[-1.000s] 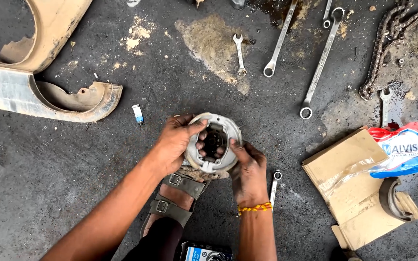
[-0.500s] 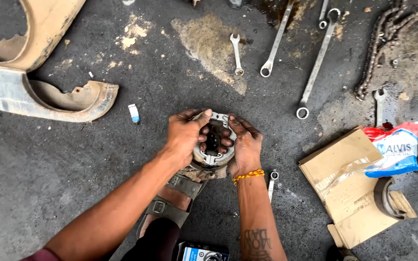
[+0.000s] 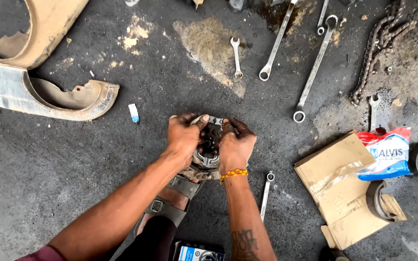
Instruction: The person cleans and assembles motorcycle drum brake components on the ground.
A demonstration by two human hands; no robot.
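A round grey metal drum-brake plate point(image 3: 210, 145) stands on the dark ground, propped against my sandalled foot point(image 3: 170, 200). My left hand point(image 3: 184, 136) grips its left rim, thumb over the top edge. My right hand point(image 3: 235, 144), with a yellow-orange thread band on the wrist, presses on its right side. Both hands cover most of the plate; only the dark centre hub and a strip of the upper rim show between them.
Several spanners point(image 3: 276, 41) lie on the ground beyond the hands, a small one point(image 3: 265, 193) by my right forearm. A greasy chain point(image 3: 376, 46) lies top right, flattened cardboard point(image 3: 347, 186) and a red-blue packet point(image 3: 388, 152) right, a cream body panel point(image 3: 35, 92) left.
Both hands have closed further in over the plate, covering more of its rim. The plate has tipped up from lying face-on, and the view has shifted slightly.
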